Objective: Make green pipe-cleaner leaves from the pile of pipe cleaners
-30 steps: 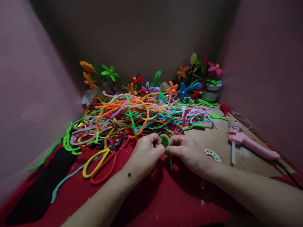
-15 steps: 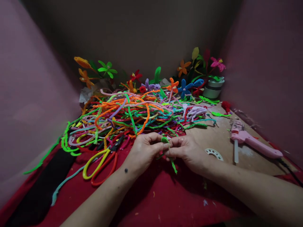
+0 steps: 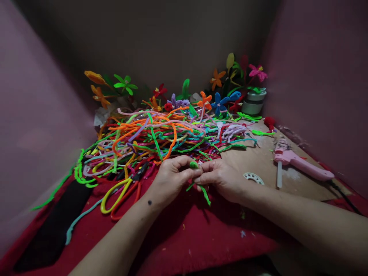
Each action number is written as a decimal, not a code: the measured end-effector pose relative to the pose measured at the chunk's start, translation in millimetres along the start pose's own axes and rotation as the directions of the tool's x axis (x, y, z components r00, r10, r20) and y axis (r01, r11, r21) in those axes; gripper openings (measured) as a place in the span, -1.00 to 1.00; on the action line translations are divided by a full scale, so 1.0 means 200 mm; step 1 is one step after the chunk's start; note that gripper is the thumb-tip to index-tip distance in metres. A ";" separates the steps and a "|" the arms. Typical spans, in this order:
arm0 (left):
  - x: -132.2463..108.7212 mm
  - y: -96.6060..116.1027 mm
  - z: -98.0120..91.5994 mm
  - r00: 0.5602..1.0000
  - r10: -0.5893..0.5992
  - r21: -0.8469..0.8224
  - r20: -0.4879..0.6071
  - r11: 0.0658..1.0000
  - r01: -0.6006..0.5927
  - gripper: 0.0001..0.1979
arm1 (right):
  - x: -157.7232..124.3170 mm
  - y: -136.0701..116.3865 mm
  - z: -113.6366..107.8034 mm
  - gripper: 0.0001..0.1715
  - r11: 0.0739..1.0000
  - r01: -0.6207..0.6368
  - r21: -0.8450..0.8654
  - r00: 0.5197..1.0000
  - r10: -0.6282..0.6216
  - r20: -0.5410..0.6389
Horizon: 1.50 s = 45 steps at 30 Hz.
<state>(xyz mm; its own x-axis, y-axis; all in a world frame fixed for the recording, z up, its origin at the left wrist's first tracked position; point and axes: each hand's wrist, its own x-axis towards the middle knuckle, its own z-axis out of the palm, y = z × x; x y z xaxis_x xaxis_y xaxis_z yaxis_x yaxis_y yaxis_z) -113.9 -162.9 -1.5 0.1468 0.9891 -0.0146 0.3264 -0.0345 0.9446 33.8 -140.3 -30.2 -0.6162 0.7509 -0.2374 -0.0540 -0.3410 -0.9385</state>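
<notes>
Head view shows the left hand (image 3: 176,175) and the right hand (image 3: 222,179) close together, both pinching a green fuzzy piece (image 3: 206,196) above the red cloth (image 3: 184,237). Behind them lies the pile of coloured stems (image 3: 155,132), with scissors (image 3: 123,193) at left and a pink glue gun (image 3: 304,165) at right.

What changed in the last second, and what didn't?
Green fuzzy piece between left hand and right hand: stood upright, now only a small bit shows on top, two ends below. Both hands still pinch it, nothing released. Scissors and glue gun stayed put.
</notes>
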 end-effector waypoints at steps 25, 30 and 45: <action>-0.06 0.01 0.04 0.922 0.277 0.369 -0.269 0.914 -0.167 -0.86 | 0.00 -0.04 -0.01 -0.79 0.966 0.257 0.032 0.942 -0.243 -0.233; -0.03 0.03 0.05 0.984 -0.179 -0.169 0.005 0.970 0.177 -0.77 | 0.01 -0.03 -0.01 -0.76 0.944 0.253 0.212 0.955 -0.210 -0.208; -0.02 -0.03 0.11 0.992 -0.123 -0.265 0.026 0.956 0.125 -0.82 | 0.03 -0.01 -0.02 -0.78 0.914 0.276 0.298 0.951 -0.216 -0.219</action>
<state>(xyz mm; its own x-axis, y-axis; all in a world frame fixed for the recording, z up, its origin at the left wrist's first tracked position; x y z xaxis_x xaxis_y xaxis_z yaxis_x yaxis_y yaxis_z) -95.1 -169.9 -14.2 0.1302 0.9817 -0.1391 0.0833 0.1290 0.9881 33.6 -133.2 -30.4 -0.4023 0.9122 -0.0778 -0.4535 -0.2724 -0.8486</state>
